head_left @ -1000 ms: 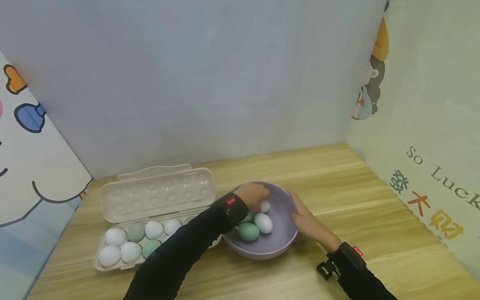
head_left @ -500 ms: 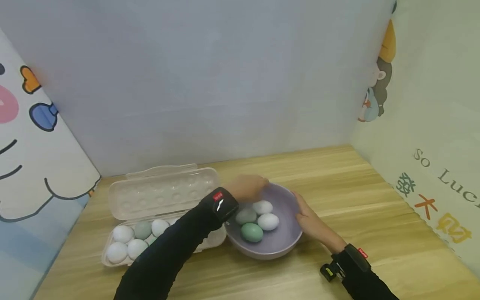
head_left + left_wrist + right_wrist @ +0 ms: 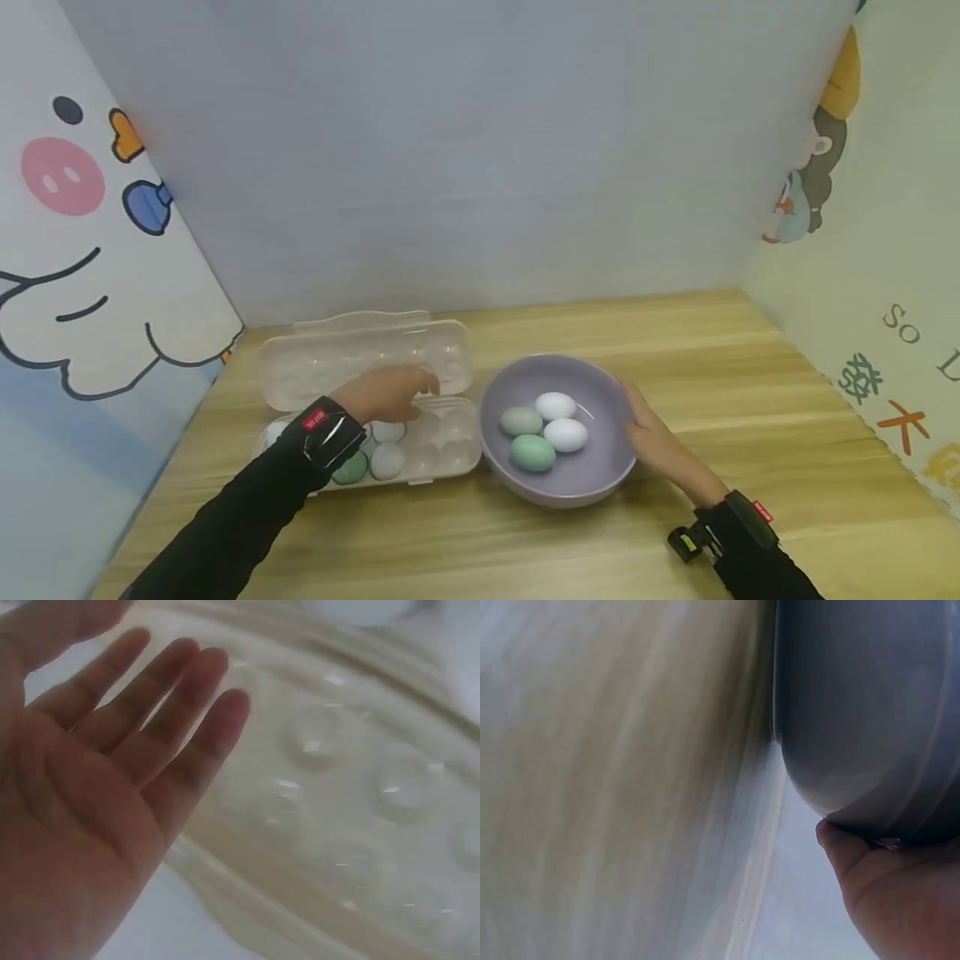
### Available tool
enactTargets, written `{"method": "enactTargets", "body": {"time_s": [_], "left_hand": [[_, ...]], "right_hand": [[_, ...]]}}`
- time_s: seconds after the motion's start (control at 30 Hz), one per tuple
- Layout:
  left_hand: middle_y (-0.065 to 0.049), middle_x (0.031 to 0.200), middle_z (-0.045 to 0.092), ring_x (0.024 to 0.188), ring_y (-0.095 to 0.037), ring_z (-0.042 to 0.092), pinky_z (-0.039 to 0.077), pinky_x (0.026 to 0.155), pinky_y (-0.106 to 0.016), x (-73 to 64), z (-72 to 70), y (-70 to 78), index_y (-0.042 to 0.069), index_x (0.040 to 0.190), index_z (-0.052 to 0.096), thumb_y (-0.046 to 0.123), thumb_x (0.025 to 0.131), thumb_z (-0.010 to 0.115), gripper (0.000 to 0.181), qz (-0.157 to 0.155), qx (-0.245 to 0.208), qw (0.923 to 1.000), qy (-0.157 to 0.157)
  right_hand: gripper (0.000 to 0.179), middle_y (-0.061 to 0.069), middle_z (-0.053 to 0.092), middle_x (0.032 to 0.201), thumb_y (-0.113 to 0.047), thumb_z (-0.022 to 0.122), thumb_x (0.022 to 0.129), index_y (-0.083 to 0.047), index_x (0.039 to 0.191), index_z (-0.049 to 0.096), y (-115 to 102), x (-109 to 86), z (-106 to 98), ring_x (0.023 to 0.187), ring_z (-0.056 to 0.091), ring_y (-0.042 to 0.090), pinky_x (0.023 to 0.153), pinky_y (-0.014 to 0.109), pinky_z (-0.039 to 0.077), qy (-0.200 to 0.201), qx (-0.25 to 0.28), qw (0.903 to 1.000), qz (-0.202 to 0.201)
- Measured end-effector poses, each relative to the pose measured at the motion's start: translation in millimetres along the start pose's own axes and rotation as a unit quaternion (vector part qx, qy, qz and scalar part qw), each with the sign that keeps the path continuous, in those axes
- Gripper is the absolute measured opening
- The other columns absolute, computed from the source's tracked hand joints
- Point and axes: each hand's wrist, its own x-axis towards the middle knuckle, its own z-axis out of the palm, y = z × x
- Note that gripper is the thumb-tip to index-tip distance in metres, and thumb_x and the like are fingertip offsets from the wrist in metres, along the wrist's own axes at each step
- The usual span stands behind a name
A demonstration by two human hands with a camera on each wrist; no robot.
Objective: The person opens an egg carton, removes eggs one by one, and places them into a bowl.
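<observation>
The table [image 3: 555, 554] stretched in front of our egg carton [image 3: 453, 454] and purple bowl [image 3: 558, 496] of four eggs [image 3: 566, 435]. Our left hand [image 3: 386, 392] hung over the carton, fingers apart; our right hand [image 3: 656, 437] touched the bowl's edge, grip unclear

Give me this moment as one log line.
left grip: empty, over egg carton | right grip: holds purple bowl | bowl: two white eggs, one green egg, one grayish egg | carton: right-end cups empty
</observation>
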Motion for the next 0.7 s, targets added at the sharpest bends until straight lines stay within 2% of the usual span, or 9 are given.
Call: {"method": "enactTargets", "body": {"time_s": [0.07,0.17,0.27,0.37,0.43,0.6,0.7], "left_hand": [[-0.006,0.101,0.059,0.097,-0.024,0.053,0.044,0.085,-0.038,-6.3,6.5,-7.0,0.006,0.099,0.06,-0.004,0.071,0.062,0.03,-0.015,-0.015,0.9993,-0.032],[-0.004,0.096,0.059,0.095,-0.024,0.053,0.045,0.083,-0.038,-13.3,12.8,-14.0,0.008,0.091,0.062,-0.012,0.062,0.06,0.035,-0.032,-0.03,0.9976,-0.053],[-0.001,0.097,0.059,0.092,-0.021,0.052,0.043,0.083,-0.038,-17.8,18.8,-17.7,0.013,0.09,0.062,-0.013,0.058,0.061,0.041,-0.063,-0.043,0.995,-0.065],[0.001,0.097,0.057,0.088,-0.019,0.05,0.042,0.082,-0.038,-21.1,26.3,-21.3,0.015,0.09,0.062,-0.012,0.058,0.062,0.042,-0.075,-0.047,0.9942,-0.06],[0.001,0.094,0.056,0.086,-0.018,0.05,0.043,0.081,-0.037,-23.0,31.1,-24.0,0.014,0.089,0.062,-0.012,0.057,0.062,0.041,-0.067,-0.046,0.9957,-0.045],[0.002,0.086,0.052,0.082,-0.019,0.05,0.043,0.08,-0.037,-26.2,37.6,-30.7,0.013,0.081,0.06,-0.012,0.058,0.06,0.035,-0.023,-0.036,0.9991,-0.007],[0.001,0.086,0.053,0.083,-0.019,0.05,0.043,0.08,-0.038,-27.2,40.3,-33.7,0.013,0.081,0.06,-0.012,0.061,0.06,0.032,-0.005,-0.04,0.9992,0.005]], "right_hand": [[0.066,0.027,0.012,0.143,0.011,0.031,0.079,-0.004,0.139,0.01,0,-2.6,-2,0.128,0.013,0.045,0.1,0.062,0.015,0.004,0.0,1.0,0.001],[0.065,0.027,0.013,0.142,0.011,0.03,0.078,-0.003,0.139,0.011,0,-4.2,-3,0.128,0.013,0.046,0.1,0.062,0.015,0.007,0.002,1.0,0.001],[0.065,0.028,0.012,0.142,0.012,0.03,0.078,-0.001,0.139,0.01,0,-3.6,-2,0.128,0.013,0.046,0.1,0.061,0.015,0.004,0.004,1.0,-0.002],[0.065,0.028,0.012,0.142,0.012,0.03,0.077,0.0,0.138,0.01,-1,-2.0,-1,0.128,0.013,0.046,0.1,0.061,0.016,0.002,0.007,1.0,-0.003],[0.066,0.028,0.011,0.142,0.012,0.03,0.077,-0.001,0.139,0.01,-1,-0.9,-1,0.128,0.013,0.046,0.099,0.061,0.017,0.0,0.008,1.0,-0.001],[0.068,0.028,0.01,0.143,0.012,0.03,0.076,-0.002,0.139,0.01,-1,0.8,0,0.127,0.013,0.047,0.098,0.061,0.018,-0.002,0.007,1.0,-0.002],[0.068,0.028,0.011,0.142,0.013,0.03,0.075,-0.002,0.139,0.01,-1,-0.3,0,0.127,0.014,0.048,0.098,0.062,0.018,0.0,0.007,1.0,-0.004]]}}
